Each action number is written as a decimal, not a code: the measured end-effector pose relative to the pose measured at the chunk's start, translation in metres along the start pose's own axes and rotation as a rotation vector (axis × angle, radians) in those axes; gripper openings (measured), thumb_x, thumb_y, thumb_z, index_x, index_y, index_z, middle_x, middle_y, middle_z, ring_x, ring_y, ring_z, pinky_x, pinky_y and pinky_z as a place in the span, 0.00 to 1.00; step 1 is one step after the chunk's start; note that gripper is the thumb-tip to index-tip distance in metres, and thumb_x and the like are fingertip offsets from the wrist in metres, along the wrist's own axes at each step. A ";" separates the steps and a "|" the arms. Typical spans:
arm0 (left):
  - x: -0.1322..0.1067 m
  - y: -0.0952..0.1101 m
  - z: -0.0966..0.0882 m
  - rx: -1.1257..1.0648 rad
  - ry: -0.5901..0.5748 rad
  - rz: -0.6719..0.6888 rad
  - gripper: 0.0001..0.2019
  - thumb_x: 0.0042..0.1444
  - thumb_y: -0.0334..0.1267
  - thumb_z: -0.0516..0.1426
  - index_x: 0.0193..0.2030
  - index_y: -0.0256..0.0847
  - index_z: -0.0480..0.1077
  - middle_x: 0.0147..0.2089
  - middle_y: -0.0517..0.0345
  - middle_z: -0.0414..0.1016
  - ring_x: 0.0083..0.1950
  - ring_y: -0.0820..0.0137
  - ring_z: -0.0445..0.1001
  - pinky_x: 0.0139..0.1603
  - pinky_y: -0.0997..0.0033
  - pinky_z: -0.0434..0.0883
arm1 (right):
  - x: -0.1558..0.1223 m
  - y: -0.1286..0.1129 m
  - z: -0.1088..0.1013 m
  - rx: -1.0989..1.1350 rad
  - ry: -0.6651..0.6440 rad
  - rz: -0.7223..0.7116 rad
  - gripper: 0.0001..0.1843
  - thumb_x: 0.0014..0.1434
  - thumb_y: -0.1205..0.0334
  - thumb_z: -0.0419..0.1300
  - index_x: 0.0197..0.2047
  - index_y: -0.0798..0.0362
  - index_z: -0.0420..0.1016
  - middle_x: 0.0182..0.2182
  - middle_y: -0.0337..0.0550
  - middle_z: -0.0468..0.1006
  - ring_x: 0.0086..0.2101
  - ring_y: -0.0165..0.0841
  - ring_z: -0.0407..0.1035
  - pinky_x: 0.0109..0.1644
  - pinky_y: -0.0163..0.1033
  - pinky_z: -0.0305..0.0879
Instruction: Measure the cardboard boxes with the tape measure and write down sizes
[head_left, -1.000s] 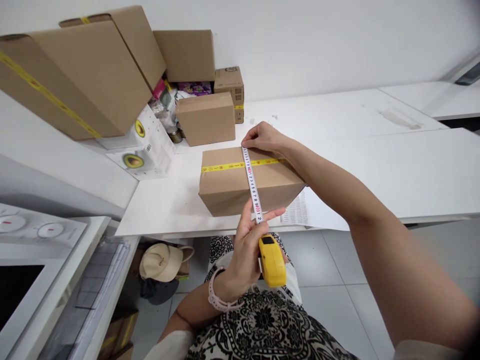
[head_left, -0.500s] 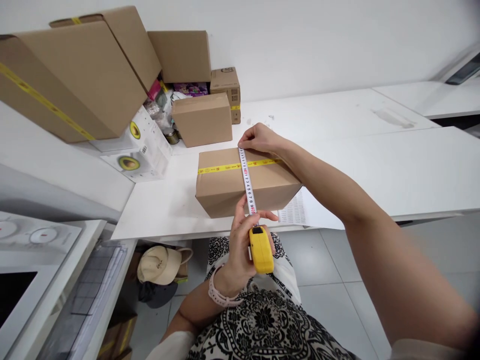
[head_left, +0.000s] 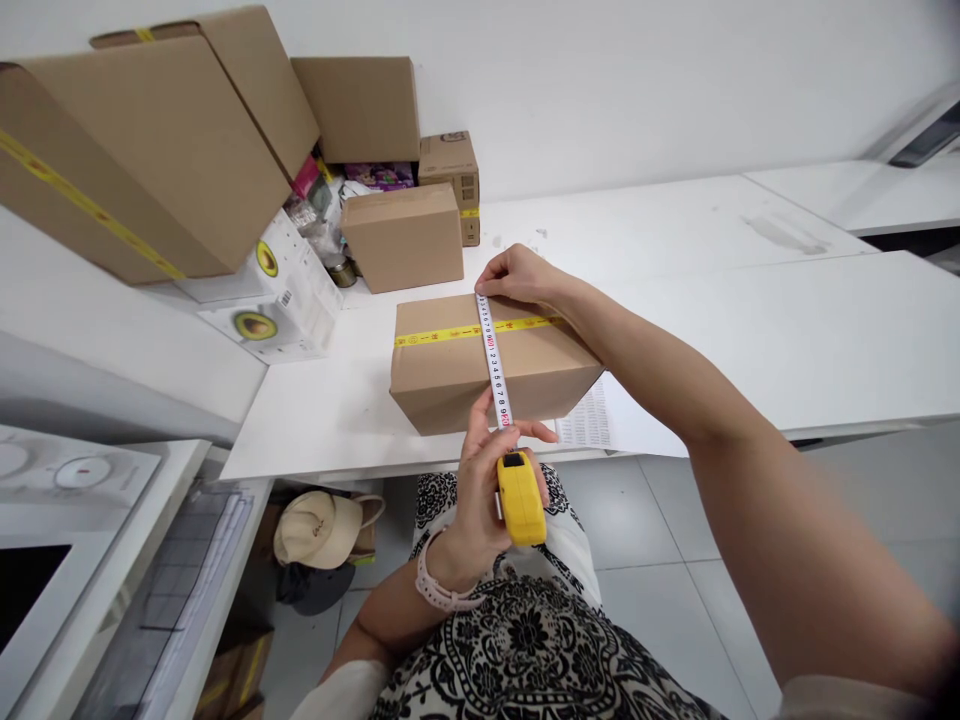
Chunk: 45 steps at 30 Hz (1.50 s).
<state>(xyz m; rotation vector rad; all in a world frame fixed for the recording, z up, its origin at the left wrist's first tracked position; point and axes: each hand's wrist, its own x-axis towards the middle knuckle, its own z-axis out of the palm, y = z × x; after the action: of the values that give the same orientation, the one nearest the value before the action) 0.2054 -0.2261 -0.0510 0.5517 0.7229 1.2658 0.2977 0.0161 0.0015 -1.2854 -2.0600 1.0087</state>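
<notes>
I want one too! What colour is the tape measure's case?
Yellow, with a black patch on top. The case shows best in the head view.

**Layout at tabletop front edge**

Box [head_left: 450,370] sat on the tabletop [head_left: 750,330], near its front edge. Tape blade [head_left: 491,350] ran across the box top, front to back. Right grip [head_left: 517,275] pinned the blade at the far edge. Left grip [head_left: 480,490] held the tape measure case [head_left: 521,498] just before the near edge. Smaller box [head_left: 405,235] stood behind. Printed sheet [head_left: 589,420] lay right, partly under the box. Large cartons [head_left: 142,150] were far left.
</notes>
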 end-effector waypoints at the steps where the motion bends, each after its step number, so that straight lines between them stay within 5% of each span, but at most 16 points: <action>1: 0.000 0.000 0.000 -0.002 0.000 -0.001 0.30 0.61 0.40 0.59 0.68 0.48 0.54 0.37 0.55 0.76 0.16 0.76 0.68 0.13 0.75 0.66 | 0.000 0.000 0.000 0.000 -0.001 0.002 0.05 0.55 0.64 0.69 0.30 0.57 0.81 0.29 0.46 0.79 0.32 0.34 0.69 0.38 0.40 0.66; 45: -0.001 0.001 0.003 -0.034 -0.001 0.007 0.32 0.62 0.36 0.56 0.70 0.41 0.49 0.32 0.62 0.73 0.16 0.76 0.69 0.15 0.76 0.67 | 0.000 0.001 0.000 0.039 0.002 0.025 0.07 0.53 0.61 0.71 0.31 0.56 0.81 0.31 0.47 0.80 0.35 0.36 0.71 0.41 0.42 0.69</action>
<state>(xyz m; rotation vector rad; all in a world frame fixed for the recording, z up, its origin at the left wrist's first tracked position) 0.2065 -0.2269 -0.0479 0.5276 0.6976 1.2817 0.2986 0.0163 0.0007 -1.2952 -2.0175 1.0534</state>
